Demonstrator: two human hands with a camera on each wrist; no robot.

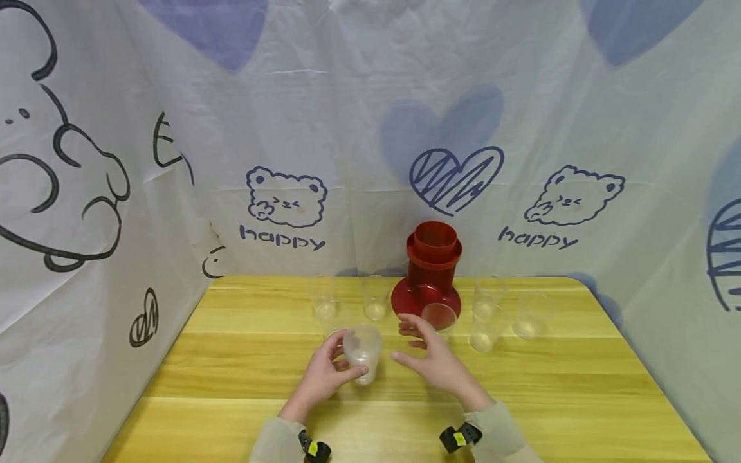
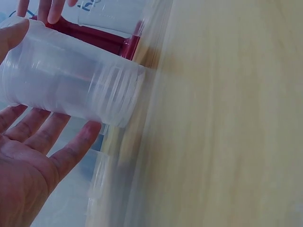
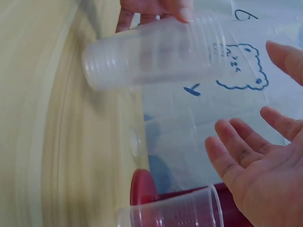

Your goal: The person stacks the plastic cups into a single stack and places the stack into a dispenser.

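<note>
My left hand grips a stack of nested clear plastic cups, thumb on the near side and fingers behind. In the left wrist view the stacked cups show several ribbed rings near their base, close over the wooden table. To the right, my right hand holds nothing, its fingers spread and thumb apart, facing the stack. Just beyond its fingers stands a single clear cup. Behind that cup is a red plastic stand with a round base and a stepped tubular top.
Several clear cups stand upright on the table: one back-left cup, another cup left of the stand, and a right-hand cup among others. A printed cloth hangs behind the table's back edge.
</note>
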